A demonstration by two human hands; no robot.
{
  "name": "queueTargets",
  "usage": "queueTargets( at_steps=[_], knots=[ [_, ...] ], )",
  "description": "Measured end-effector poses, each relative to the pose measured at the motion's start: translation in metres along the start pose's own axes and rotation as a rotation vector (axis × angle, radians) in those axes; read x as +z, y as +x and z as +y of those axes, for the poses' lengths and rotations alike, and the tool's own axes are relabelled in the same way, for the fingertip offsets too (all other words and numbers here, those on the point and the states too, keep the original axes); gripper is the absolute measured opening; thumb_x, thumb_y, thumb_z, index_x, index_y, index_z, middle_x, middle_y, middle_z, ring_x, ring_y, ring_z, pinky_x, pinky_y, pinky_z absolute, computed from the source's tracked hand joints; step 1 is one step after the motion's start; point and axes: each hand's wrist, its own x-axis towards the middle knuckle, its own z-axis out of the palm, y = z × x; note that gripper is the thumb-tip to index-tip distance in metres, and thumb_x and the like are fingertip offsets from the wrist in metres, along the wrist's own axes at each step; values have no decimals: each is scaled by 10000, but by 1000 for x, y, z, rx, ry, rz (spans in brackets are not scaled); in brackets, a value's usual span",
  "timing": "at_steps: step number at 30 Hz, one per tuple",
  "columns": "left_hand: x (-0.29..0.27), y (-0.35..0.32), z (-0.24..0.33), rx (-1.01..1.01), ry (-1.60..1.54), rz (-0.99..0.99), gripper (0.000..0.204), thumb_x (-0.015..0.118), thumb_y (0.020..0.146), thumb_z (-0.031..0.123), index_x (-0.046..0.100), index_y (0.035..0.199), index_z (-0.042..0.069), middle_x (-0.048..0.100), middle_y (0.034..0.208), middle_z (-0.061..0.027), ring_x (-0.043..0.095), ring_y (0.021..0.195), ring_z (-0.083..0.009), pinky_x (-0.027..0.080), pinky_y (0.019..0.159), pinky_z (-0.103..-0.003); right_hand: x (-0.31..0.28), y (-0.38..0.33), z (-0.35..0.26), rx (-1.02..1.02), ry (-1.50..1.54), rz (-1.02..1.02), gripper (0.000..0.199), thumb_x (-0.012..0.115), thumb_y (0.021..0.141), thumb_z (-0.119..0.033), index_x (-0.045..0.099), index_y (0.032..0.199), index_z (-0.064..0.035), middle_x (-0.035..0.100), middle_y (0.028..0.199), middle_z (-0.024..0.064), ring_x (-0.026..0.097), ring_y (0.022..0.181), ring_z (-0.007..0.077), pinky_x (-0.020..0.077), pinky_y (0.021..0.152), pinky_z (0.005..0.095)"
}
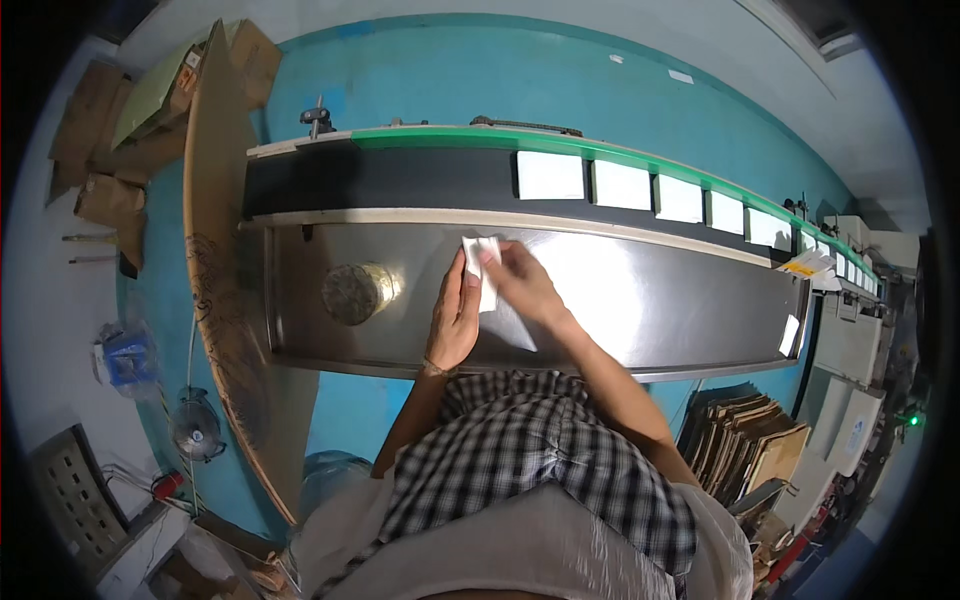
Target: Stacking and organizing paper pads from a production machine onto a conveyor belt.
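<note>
We hold a white folded piece (489,294) above the steel tabletop (420,345), toward its far edge — our left hand (457,318) has fingers closed along its left side, while our right hand (527,287) bends blurred fingers at its top, pinching or merely touching, we cannot tell. Near the tabletop's left edge we see a round translucent object (350,294); beyond the far edge, white blocks (621,184) line a black belt (420,180).

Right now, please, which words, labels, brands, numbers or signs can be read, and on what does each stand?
None can be read clearly.
Yellow-and-white item at the right: marking too small.
Brown board at the left: dark scrawl, unreadable.
White machine at the right: blue mark, too blurred.
</note>
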Motion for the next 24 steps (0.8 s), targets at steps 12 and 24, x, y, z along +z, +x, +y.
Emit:
queueTargets(
  at_steps=[12,24],
  knots=[
    [-38,24,-14,61,352,116,516,578,897,37,441,1390,-30,585,1280,-265,586,1162,-445,486,978,-454,13,24,12,125,220,-163,330,688,924,-187,649,1170,31,691,902,79,642,740,137,525,639,279],
    [-82,157,-67,518,808,195,504,768,812,259,627,1293,213,311,1576,-171,234,1470,-368,190,1102,-596,76,-12,64,165,515,-161,118,575,986,-126,618,1064,-48,693,932,54,636,810,120,515,730,247]
  ],
)
